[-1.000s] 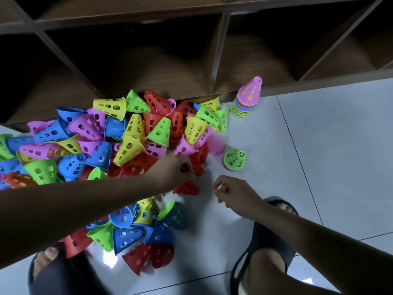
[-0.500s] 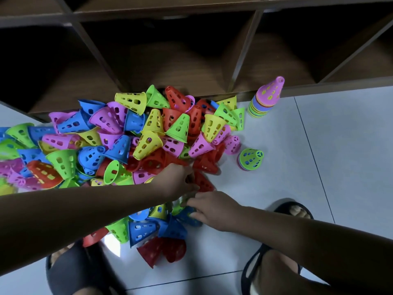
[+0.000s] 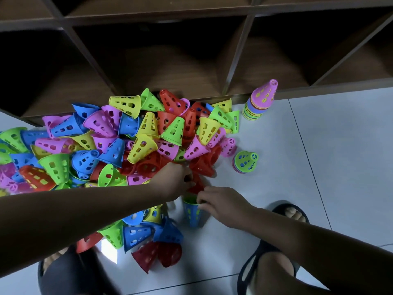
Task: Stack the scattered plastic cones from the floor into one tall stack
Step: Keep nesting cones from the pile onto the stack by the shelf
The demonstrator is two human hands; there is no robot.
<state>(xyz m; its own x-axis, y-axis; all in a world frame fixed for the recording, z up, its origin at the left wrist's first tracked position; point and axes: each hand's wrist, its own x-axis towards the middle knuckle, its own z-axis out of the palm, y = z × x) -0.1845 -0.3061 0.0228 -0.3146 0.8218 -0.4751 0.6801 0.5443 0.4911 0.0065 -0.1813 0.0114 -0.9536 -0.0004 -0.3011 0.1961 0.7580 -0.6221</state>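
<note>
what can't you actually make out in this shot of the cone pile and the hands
All in the head view:
Cone pile: cut off by the left edge; the left forearm covers its near part.
Tall stack: rims too small and close to count.
Left hand and right hand: their curled fingers hide whether they grip the blurred red cone and the blue cone.
Shelf compartments: too dark to see inside.

- My view comes from a head-worn wide-angle camera, facing forward and steeply down at the floor (image 3: 331, 158).
- It sits close above the cone pile (image 3: 136, 143).
</note>
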